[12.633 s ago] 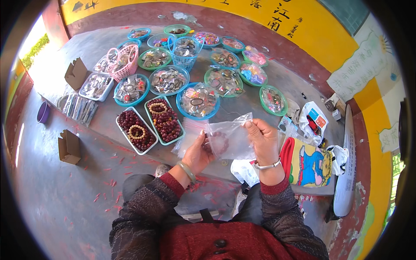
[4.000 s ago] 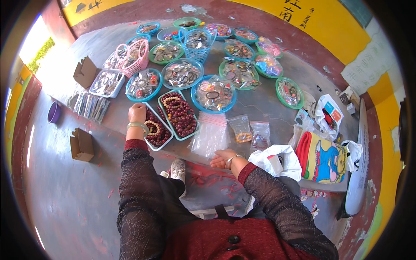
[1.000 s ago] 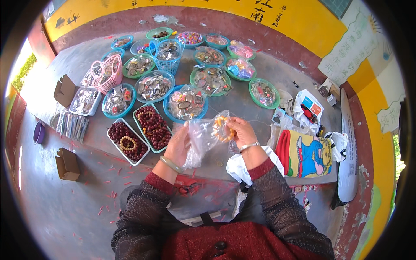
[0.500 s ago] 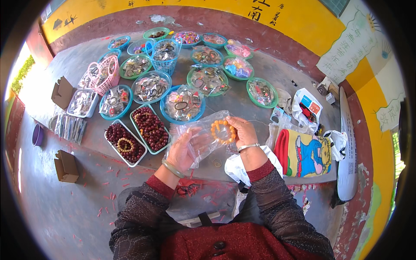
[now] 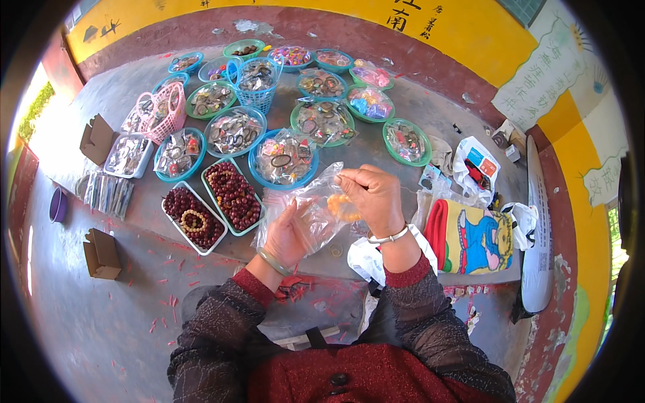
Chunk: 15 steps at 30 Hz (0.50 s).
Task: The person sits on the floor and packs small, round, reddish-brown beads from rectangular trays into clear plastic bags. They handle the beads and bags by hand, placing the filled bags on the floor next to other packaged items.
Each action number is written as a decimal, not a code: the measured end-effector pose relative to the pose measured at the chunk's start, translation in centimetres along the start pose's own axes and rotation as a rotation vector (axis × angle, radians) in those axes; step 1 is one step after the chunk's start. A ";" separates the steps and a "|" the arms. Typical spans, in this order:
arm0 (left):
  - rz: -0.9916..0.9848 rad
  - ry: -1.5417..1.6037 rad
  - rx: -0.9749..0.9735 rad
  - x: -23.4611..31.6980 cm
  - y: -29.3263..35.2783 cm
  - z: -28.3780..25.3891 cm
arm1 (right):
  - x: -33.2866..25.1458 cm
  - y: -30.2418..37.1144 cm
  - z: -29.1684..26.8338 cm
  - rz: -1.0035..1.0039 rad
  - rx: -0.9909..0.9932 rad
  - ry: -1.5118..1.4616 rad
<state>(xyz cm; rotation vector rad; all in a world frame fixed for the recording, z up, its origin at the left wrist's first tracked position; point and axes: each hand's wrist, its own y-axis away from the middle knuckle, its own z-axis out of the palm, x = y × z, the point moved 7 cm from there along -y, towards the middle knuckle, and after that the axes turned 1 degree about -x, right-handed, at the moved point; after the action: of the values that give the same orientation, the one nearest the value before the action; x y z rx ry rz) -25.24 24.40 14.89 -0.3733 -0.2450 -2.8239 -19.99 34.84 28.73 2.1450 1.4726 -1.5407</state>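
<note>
A clear plastic bag (image 5: 314, 213) stretches between my two hands. My left hand (image 5: 285, 236), with a pale bangle on the wrist, is closed on its left side, thumb on top. At the bag's upper right edge, the thumb and fingers of my right hand (image 5: 376, 200) are pinched on the plastic. An amber-yellow bead bracelet (image 5: 342, 208) shows blurred under the right fingers, against the bag; whether it lies fully inside cannot be told. Just beyond the left hand stand two trays of dark red bead bracelets (image 5: 236, 201) (image 5: 195, 221), one with a pale bracelet on top.
Several round basins of bagged trinkets, such as a blue basin (image 5: 254, 176), cover the platform beyond. A pink basket (image 5: 160, 115) and blue basket (image 5: 255, 102) rise among them. A folded colourful blanket (image 5: 474, 236) and white bags (image 5: 478, 171) lie right. Cardboard boxes (image 5: 102, 255) stand left.
My right hand has risen slightly and turned, its fingers now pinching the bag's upper edge. The bracelet has dropped lower below those fingers. The left hand has shifted a little rightward with the bag.
</note>
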 end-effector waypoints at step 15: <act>0.008 0.115 0.090 -0.2 0.0 -0.7 | -2.7 0.3 -1.4 -0.015 0.027 -0.061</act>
<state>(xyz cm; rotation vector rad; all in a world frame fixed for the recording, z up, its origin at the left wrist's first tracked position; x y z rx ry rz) -25.20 24.35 14.18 -0.1909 -0.3437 -2.8031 -18.86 33.78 31.43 2.0860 1.4607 -1.6258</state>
